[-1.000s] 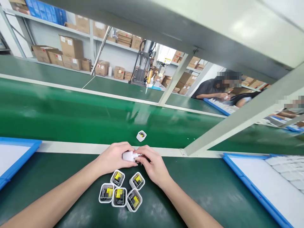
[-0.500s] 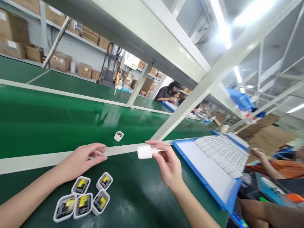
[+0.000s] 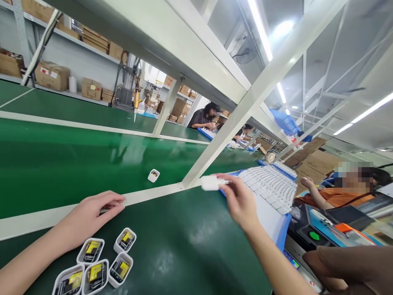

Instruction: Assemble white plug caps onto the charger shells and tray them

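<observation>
My right hand [image 3: 241,200] pinches a white charger plug [image 3: 210,183] by its prong end and holds it in the air at the near edge of the blue tray [image 3: 280,239]. That tray carries rows of white chargers [image 3: 270,189]. My left hand [image 3: 89,215] rests on the dark green mat by the white rail [image 3: 92,205], fingers loosely stretched, holding nothing. Several open white charger shells [image 3: 95,266] with yellow parts inside stand in a cluster just below my left wrist.
One lone white shell [image 3: 153,175] lies on the green conveyor belt [image 3: 76,159]. A slanted white frame post [image 3: 227,131] rises from the rail. Another person [image 3: 340,192] sits at the right; others work further down. Cardboard boxes fill the far shelves.
My right hand has carried the white plug further right, up to the blue tray's edge. My left hand has settled lower on the mat. The view has swung to the right.
</observation>
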Demonstrator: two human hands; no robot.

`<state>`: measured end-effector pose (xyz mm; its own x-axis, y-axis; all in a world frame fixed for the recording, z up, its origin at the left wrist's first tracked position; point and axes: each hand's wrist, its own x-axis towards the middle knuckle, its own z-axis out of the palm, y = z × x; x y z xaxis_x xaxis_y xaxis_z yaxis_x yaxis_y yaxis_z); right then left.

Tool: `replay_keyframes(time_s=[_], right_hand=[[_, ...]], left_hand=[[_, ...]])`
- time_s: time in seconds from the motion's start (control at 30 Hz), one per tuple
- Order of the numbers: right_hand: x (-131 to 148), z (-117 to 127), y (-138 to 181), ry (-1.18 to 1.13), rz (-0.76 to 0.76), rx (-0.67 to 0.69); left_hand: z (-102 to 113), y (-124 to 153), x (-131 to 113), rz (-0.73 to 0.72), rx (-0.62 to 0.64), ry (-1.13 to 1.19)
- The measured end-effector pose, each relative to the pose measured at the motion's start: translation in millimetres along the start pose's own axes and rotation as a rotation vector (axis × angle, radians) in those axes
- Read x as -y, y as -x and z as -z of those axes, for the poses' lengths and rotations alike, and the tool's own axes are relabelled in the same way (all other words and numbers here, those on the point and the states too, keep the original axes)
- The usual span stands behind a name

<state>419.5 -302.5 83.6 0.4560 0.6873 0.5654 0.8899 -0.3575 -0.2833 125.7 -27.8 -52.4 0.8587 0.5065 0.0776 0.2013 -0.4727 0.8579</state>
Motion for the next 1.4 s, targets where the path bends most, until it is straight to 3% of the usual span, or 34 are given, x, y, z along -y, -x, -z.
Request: replay_keyframes(time_s=[0.13, 0.23, 0.33, 0.43, 0.53, 0.6, 0.7, 0.77, 0.87, 0.97, 1.07, 1.2, 1.3, 1.4], right_hand=[[-101, 23, -33, 0.233, -0.32, -0.13], [-154, 36, -40, 0.354, -0.488, -0.123], [-179, 40, -33, 0.402, -0.526, -0.07], [-182, 36, -25, 0.415, -0.438, -0.093], [-160, 20, -19, 0.402, -0.233, -0.206], [-130, -4, -13, 0.352, -0.046, -0.214], [-72, -64, -9, 0.212, 0.234, -0.008], [-36, -110, -18, 0.122, 0.345, 0.12], [-2, -171, -49, 0.034, 0.316, 0.137], [7, -208, -80, -0.038, 0.194, 0.145], [22, -219, -84, -0.13, 0.176, 0.207], [74, -204, -46, -0.325, 0.279, 0.379], [115, -189, -16, -0.629, 0.357, 0.648], [135, -182, -6, -0.843, 0.397, 0.837]], left_hand=[[-1, -2, -5, -0.055, -0.003, 0.019], [-2, -3, -6, -0.069, 0.015, 0.036], [-2, -1, -8, -0.09, 0.029, 0.036], [-1, 0, -10, -0.094, 0.033, 0.042], [-1, -1, -12, -0.098, 0.033, 0.07], [0, -3, -14, -0.105, 0.028, 0.09], [2, -5, -16, -0.111, 0.001, 0.096], [3, -6, -17, -0.12, -0.026, 0.083], [6, -6, -16, -0.142, -0.061, 0.07], [7, -6, -12, -0.14, -0.097, 0.088], [9, -8, -10, -0.117, -0.125, 0.121], [12, -14, -8, -0.097, -0.167, 0.257], [16, -19, -4, -0.033, -0.343, 0.389], [19, -22, -1, 0.079, -0.49, 0.541]])
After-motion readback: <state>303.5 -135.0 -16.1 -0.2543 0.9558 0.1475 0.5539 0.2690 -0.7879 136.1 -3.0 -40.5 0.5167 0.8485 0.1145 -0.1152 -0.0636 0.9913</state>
